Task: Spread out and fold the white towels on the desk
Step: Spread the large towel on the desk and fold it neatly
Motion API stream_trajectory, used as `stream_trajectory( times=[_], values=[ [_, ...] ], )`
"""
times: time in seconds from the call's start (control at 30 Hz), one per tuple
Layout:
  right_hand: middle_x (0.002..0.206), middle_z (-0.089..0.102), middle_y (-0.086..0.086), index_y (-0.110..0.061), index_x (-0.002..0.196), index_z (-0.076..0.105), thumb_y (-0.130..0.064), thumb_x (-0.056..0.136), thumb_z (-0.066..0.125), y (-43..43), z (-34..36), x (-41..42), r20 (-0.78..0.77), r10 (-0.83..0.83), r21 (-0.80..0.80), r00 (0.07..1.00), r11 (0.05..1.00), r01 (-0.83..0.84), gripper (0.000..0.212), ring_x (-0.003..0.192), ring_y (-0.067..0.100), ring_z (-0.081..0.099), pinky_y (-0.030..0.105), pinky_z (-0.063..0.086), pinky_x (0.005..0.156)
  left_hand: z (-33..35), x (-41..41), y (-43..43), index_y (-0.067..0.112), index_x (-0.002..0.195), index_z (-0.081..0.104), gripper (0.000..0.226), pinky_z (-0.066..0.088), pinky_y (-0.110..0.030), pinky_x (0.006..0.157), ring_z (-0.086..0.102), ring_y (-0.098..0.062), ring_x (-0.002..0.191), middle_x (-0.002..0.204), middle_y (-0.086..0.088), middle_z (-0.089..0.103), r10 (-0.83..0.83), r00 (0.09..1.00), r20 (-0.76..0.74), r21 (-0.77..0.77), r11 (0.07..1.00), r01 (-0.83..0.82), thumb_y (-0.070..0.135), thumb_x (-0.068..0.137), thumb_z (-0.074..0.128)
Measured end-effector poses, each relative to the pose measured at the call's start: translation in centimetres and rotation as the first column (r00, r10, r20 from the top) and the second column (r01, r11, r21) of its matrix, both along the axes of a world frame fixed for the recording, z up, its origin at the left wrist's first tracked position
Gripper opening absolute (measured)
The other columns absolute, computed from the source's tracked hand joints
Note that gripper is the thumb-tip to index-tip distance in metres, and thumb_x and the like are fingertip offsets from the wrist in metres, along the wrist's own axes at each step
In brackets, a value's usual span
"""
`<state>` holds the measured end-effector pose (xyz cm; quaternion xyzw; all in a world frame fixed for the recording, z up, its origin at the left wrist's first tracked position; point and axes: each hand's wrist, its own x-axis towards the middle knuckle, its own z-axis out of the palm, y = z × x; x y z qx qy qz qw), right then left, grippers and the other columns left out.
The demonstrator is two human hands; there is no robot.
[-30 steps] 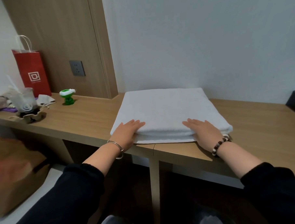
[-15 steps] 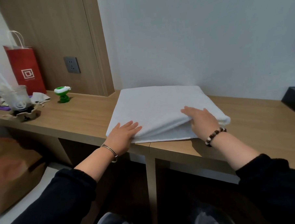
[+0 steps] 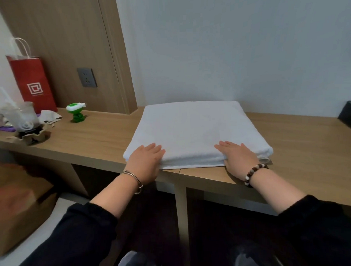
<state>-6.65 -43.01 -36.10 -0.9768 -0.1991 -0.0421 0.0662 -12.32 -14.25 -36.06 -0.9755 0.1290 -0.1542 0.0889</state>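
Hands, two: left hand (image 3: 145,162) and right hand (image 3: 239,156), both flat with fingers straight, palms pressing on the near edge of the white towel (image 3: 194,128); neither grips anything. Towel: folded into a thick layered square, lying on the desk (image 3: 304,147), near edge close to the desk's front (a lower layer peeks out at the right corner). Step, as judged: smoothing the finished fold. Advice: press evenly, sweep outward toward the corners, square the stray layer before letting go.

One white towel (image 3: 194,132), two hands (image 3: 144,161) (image 3: 240,157) (a bracelet (image 3: 133,178) on each), one red bag (image 3: 32,82), one green toy (image 3: 76,113).
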Motion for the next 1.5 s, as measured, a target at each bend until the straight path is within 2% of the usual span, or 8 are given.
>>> stream_trajectory(
  times=[0.17,0.4,0.6,0.77,0.9,1.07,1.37,1.5],
  values=[
    [0.144,0.045,0.001,-0.024,0.140,0.044,-0.019,0.097,0.042,0.9,2.5,0.4,0.016,0.013,0.068,1.000,0.998,-0.014,0.044,0.131,0.022,0.042,0.035,0.034,0.107,0.8,0.3,-2.3,0.014,0.114,0.061,0.027,0.051,-0.038,0.075,0.055,-0.024,0.111,0.121,-0.002,0.060,-0.083,0.995,0.051,-0.123,0.988,0.088,0.017,0.090,0.048],
    [0.154,0.026,-0.013,-0.029,0.145,0.035,-0.020,0.097,0.043,0.2,0.2,-1.2,0.044,0.115,0.022,0.992,0.993,-0.116,0.050,0.142,0.006,0.021,0.030,0.010,0.116,-0.3,-0.2,-1.4,0.015,0.111,0.058,0.022,0.047,-0.031,0.063,0.051,-0.016,0.113,0.123,0.004,0.054,-0.153,0.986,0.069,0.010,0.988,0.153,0.018,0.096,0.042],
    [0.149,0.037,-0.009,-0.028,0.141,0.039,-0.048,0.089,0.050,0.9,1.6,-1.4,0.048,0.113,-0.118,0.992,0.987,-0.107,0.057,0.134,0.015,0.038,0.035,0.037,0.106,-0.3,-0.8,-0.2,0.013,0.114,0.066,0.032,0.056,-0.042,0.070,0.058,-0.021,0.116,0.127,-0.002,0.060,-0.251,0.962,0.107,-0.169,0.949,0.266,0.030,0.087,0.066],
    [0.138,0.049,-0.005,-0.031,0.142,0.031,-0.028,0.091,0.051,1.3,2.8,-1.2,0.048,0.171,-0.231,0.984,0.960,-0.155,0.055,0.120,0.020,0.051,0.034,0.047,0.095,0.5,0.0,0.6,0.029,0.136,0.047,0.049,0.046,-0.032,0.095,0.038,-0.012,0.133,0.145,0.011,0.041,-0.156,0.986,-0.054,-0.067,0.986,0.152,0.048,0.091,0.051],
    [0.132,0.048,-0.002,-0.035,0.146,0.013,-0.015,0.088,0.052,1.8,3.0,-0.7,0.023,0.222,-0.283,0.975,0.937,-0.206,0.073,0.114,0.021,0.050,0.035,0.052,0.085,1.2,0.1,-0.1,0.025,0.132,0.047,0.056,0.051,-0.037,0.085,0.041,-0.015,0.126,0.139,0.007,0.046,-0.155,0.986,-0.066,0.023,0.987,0.156,0.056,0.085,0.052],
    [0.149,0.030,-0.002,-0.033,0.148,0.014,-0.046,0.087,0.054,3.7,2.4,-0.7,0.015,0.280,-0.155,0.960,0.949,-0.274,0.074,0.132,0.022,0.032,0.037,0.042,0.100,1.2,0.6,-2.8,0.023,0.114,0.048,0.059,0.048,-0.033,0.074,0.048,-0.016,0.109,0.122,0.005,0.055,-0.066,0.997,-0.044,-0.042,0.997,0.064,0.071,0.080,0.044],
    [0.135,0.050,-0.002,-0.029,0.142,0.034,-0.068,0.078,0.055,3.6,2.6,-1.1,-0.011,0.247,-0.196,0.969,0.950,-0.245,0.078,0.123,0.020,0.046,0.036,0.043,0.098,1.5,-0.4,-2.6,0.024,0.113,0.052,0.055,0.046,-0.030,0.068,0.050,-0.016,0.101,0.105,0.007,0.061,-0.123,0.992,-0.031,-0.014,0.992,0.123,0.061,0.075,0.063],
    [0.112,0.060,0.002,-0.026,0.122,0.045,-0.071,0.072,0.060,3.7,2.4,-2.2,0.051,0.218,-0.159,0.975,0.965,-0.207,0.068,0.100,0.020,0.056,0.031,0.046,0.074,1.0,-1.2,-2.5,0.024,0.118,0.053,0.041,0.048,-0.032,0.069,0.050,-0.017,0.105,0.106,0.004,0.061,-0.127,0.992,-0.020,-0.054,0.991,0.126,0.036,0.081,0.064]
  ],
)
